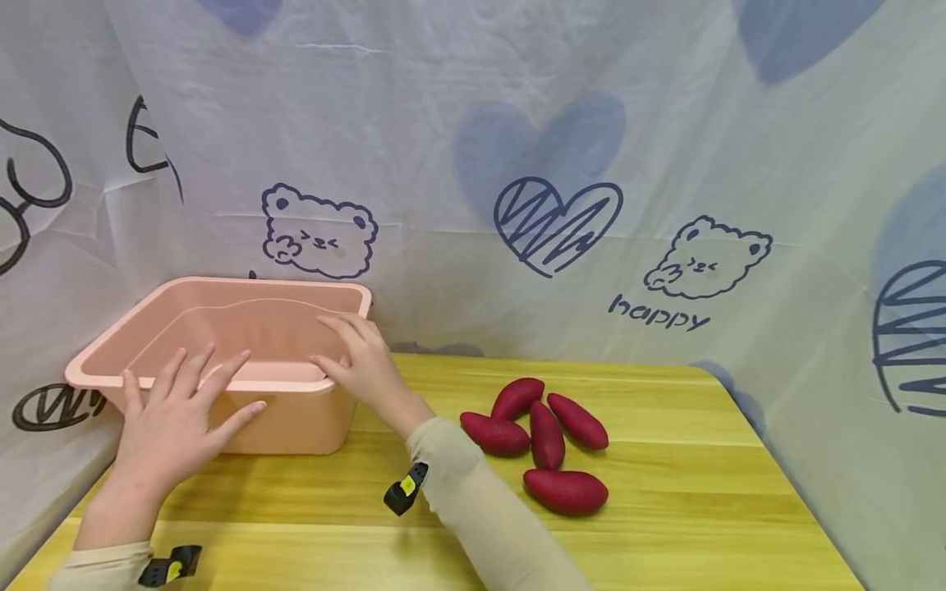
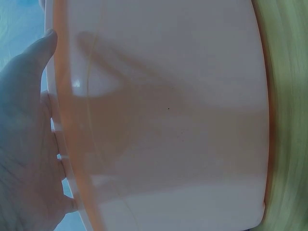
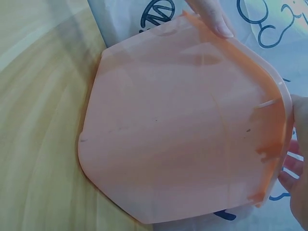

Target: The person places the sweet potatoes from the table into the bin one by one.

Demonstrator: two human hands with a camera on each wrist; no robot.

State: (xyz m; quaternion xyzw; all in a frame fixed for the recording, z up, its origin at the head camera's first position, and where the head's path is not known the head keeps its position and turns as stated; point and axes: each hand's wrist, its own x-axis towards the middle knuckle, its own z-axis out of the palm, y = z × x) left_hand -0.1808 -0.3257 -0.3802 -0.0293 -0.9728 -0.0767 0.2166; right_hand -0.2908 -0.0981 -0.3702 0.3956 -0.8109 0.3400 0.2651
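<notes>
A pink plastic basin stands at the left of the wooden table. My left hand is at its front rim, fingers spread and reaching over the edge, thumb in front of the outer wall. At the right front corner my right hand reaches over the rim, with fingers and thumb apart above the inside. The left wrist view shows the basin's outer wall close up, beside the left hand. In the right wrist view, the right hand is along the rim. Part of the basin's inside is hidden.
Several red-purple sweet potatoes lie grouped on the table, right of the right forearm. A printed cloth with hearts and bears hangs behind the table and along its sides.
</notes>
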